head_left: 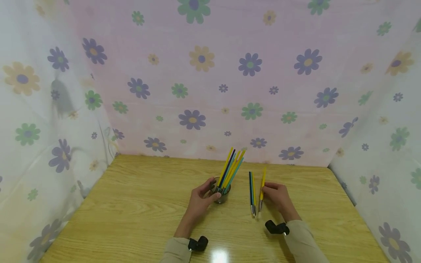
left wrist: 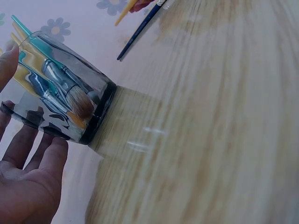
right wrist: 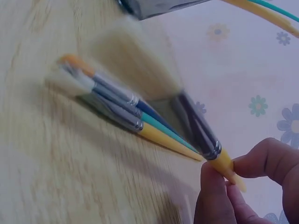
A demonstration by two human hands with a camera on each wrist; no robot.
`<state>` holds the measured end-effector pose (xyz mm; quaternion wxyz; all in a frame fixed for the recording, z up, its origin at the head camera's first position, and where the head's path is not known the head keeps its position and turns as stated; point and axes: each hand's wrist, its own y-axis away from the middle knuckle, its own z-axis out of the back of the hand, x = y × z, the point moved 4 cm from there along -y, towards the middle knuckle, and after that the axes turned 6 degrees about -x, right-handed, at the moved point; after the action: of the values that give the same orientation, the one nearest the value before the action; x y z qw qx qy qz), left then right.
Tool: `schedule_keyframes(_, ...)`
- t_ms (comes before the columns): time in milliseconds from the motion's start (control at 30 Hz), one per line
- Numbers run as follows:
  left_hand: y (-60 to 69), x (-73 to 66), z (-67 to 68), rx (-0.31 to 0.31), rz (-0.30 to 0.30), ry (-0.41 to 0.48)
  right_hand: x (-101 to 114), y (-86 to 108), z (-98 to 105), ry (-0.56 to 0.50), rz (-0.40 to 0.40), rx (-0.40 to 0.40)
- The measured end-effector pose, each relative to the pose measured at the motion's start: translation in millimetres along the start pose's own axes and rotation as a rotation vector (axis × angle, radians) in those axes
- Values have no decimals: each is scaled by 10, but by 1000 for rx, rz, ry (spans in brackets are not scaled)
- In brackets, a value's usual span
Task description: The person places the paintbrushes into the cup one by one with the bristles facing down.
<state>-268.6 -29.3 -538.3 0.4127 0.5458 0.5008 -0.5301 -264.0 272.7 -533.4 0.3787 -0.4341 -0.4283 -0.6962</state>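
Observation:
A clear drinking glass (head_left: 222,198) stands on the table, its bristle ends down inside and several yellow, teal and dark blue paintbrush handles (head_left: 232,168) leaning out to the right. Around its left side, my left hand (head_left: 200,200) holds it with thumb and fingers. In my right hand (head_left: 280,198), thumb and fingertips pinch the yellow handle of a flat paintbrush (head_left: 262,186). The right wrist view shows its wide pale bristles (right wrist: 135,60), slightly blurred. Just left of it lie 3 thinner paintbrushes (head_left: 251,195) side by side, dark blue, teal and yellow, bristles toward me.
The wood-grain table (head_left: 138,204) reaches back to a flowered cloth (head_left: 217,98), which also hangs along both sides. Black wrist cameras (head_left: 198,243) sit on both sleeves. Light glares off the table's front edge.

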Motion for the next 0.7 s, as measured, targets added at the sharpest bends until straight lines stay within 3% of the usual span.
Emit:
schedule_keyframes(367,6,23,7,13,-2,17,3,127,-25,-249,-4,55)
schedule_keyframes(700,14,43,4,21,-5,-1,181,283,-181,-614,70,31)
